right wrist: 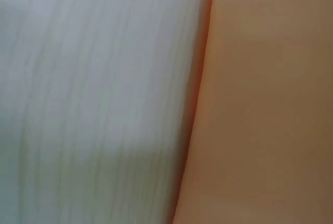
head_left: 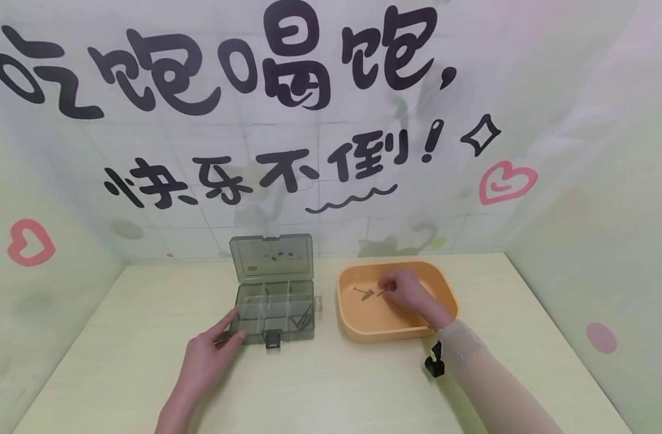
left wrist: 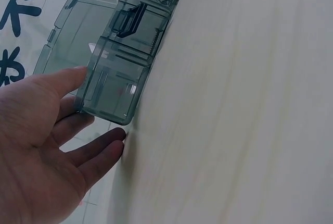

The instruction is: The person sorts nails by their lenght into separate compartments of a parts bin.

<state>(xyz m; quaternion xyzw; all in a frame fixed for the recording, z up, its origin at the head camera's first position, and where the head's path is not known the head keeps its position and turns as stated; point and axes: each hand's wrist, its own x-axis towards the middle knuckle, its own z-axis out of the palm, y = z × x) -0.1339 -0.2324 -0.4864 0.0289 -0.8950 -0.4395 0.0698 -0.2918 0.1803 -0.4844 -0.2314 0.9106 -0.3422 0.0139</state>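
A grey see-through compartment box (head_left: 248, 310) stands on the table with its lid (head_left: 271, 259) raised at the back. My left hand (head_left: 203, 355) holds the box's left end between thumb and fingers; in the left wrist view, two lower fingers sit apart from it. Several thin screws (head_left: 302, 318) lie in the front right compartment. To the right is an orange tray (head_left: 358, 328) with a few more screws (head_left: 366, 294) on its floor. Inside the tray, my right hand (head_left: 407, 290) pinches a thin screw (head_left: 382, 292). The right wrist view shows only table and orange tray, no hand.
A black latch (head_left: 273, 339) hangs at the box's front. Behind the table (head_left: 320, 386) rises a wall (head_left: 320, 120) with large black lettering, and side walls flank it. A black clip-like piece (head_left: 435, 361) is by the right sleeve.
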